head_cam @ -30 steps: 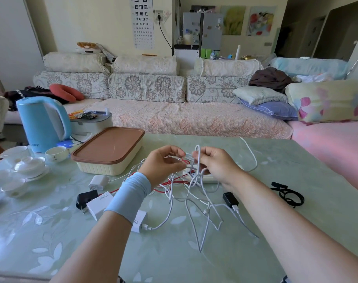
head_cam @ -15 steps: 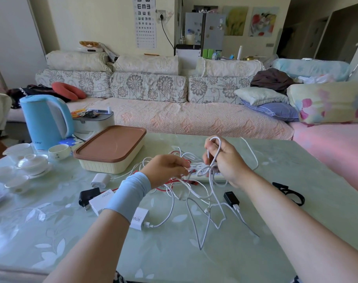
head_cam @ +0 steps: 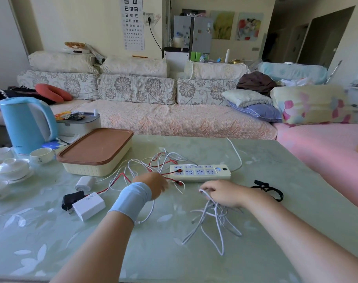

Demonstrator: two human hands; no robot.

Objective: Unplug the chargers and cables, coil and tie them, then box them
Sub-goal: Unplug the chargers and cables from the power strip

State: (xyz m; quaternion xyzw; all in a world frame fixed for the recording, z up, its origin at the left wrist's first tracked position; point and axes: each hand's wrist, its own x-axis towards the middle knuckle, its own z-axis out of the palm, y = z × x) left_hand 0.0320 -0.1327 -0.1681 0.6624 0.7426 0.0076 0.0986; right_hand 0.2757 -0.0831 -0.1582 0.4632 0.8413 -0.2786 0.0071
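On the table point(head_cam: 296, 180), the power strip point(head_cam: 200, 172) lies mid-table, the lidded box point(head_cam: 96, 153) to its left, the kettle point(head_cam: 25, 123) behind-left of that box, chargers point(head_cam: 90, 207) before the box, a loose cable bundle point(head_cam: 214, 223) before the strip, and ties point(head_cam: 268, 190) to the right.

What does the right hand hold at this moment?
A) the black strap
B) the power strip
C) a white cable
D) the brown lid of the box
C: the right hand grips a loop of white cable, and the rest of that cable lies loose below the hand.
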